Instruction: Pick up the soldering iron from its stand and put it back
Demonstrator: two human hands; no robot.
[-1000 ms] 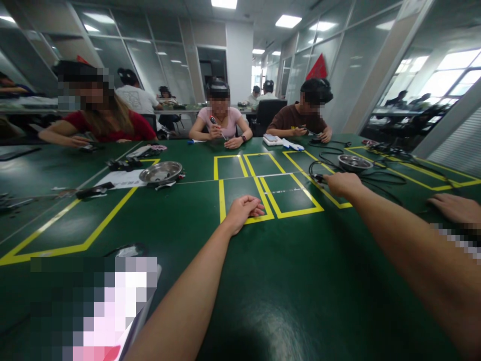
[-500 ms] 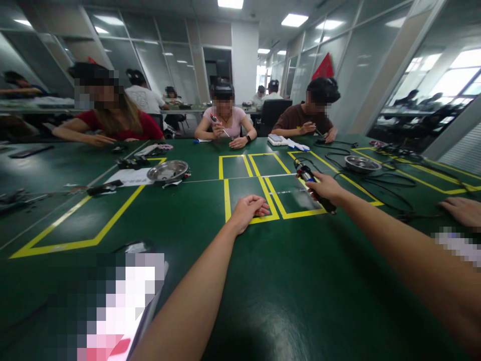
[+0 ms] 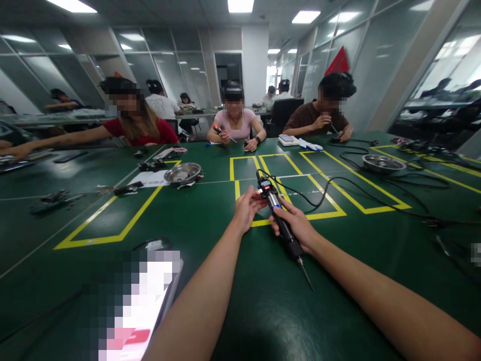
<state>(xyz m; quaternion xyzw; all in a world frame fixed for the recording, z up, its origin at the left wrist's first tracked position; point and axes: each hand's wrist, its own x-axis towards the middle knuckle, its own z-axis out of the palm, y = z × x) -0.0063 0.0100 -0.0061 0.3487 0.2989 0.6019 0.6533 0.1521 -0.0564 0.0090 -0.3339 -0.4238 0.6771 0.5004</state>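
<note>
In my right hand (image 3: pixel 295 223) is a black electric screwdriver (image 3: pixel 284 226) with a silver and blue band, its fingers wrapped round the body. The long thin bit points down toward me, over the near part of the green table (image 3: pixel 263 301). A black cord leaves the far end of the tool. My left hand (image 3: pixel 247 210) is beside that far end, thumb raised and fingers stretched toward it. Whether those fingertips touch the tool I cannot tell. Under and beyond both hands are yellow tape outlines (image 3: pixel 326 215) on the table.
Metal bowls stand left (image 3: pixel 183 173) and right (image 3: pixel 383 163). Loose black cables (image 3: pixel 417 180) run across the right side. A lit, blurred-out screen (image 3: pixel 146 301) lies at the near left. Several people sit across the table; one reaches far to the left. White gloves (image 3: pixel 311 144) lie near them.
My right hand has brought the screwdriver left and nearer, beside my left hand, and its bit now shows. My left thumb has risen. The view has turned slightly left.
</note>
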